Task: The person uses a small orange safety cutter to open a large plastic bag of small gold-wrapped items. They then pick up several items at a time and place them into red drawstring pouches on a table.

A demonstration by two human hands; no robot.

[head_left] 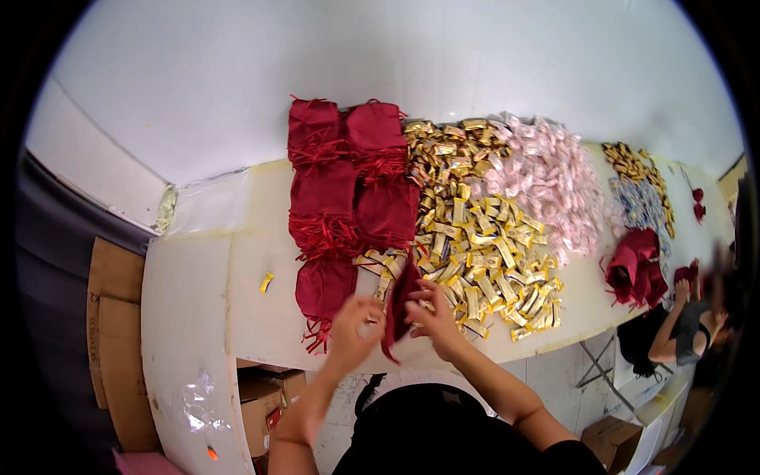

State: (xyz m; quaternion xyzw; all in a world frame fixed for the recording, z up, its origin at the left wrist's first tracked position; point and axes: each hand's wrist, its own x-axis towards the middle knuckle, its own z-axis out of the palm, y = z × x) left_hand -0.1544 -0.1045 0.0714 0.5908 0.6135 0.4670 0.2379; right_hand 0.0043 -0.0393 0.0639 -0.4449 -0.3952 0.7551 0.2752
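In front of me a dark red drawstring pouch [401,305] stands on edge between my hands, its lower tip near the table's front edge. My right hand [435,318] has its thumb and fingertips on the pouch's right side. My left hand [356,331] is curled beside the pouch's left edge, thumb and finger meeting in a pinch; what lies in it is too small to make out. Just beyond are small yellow-and-gold wrapped bars [483,269]. To the left of the pouch lies another flat red pouch [326,286] with loose ribbons.
Further stacks of red pouches [323,190] stand behind my left hand. Brown-gold wrapped pieces [451,150] and pink-white packets [550,174] are heaped at the back. One single yellow bar [267,282] lies left. At far right are more red pouches [636,269] and another person [685,332].
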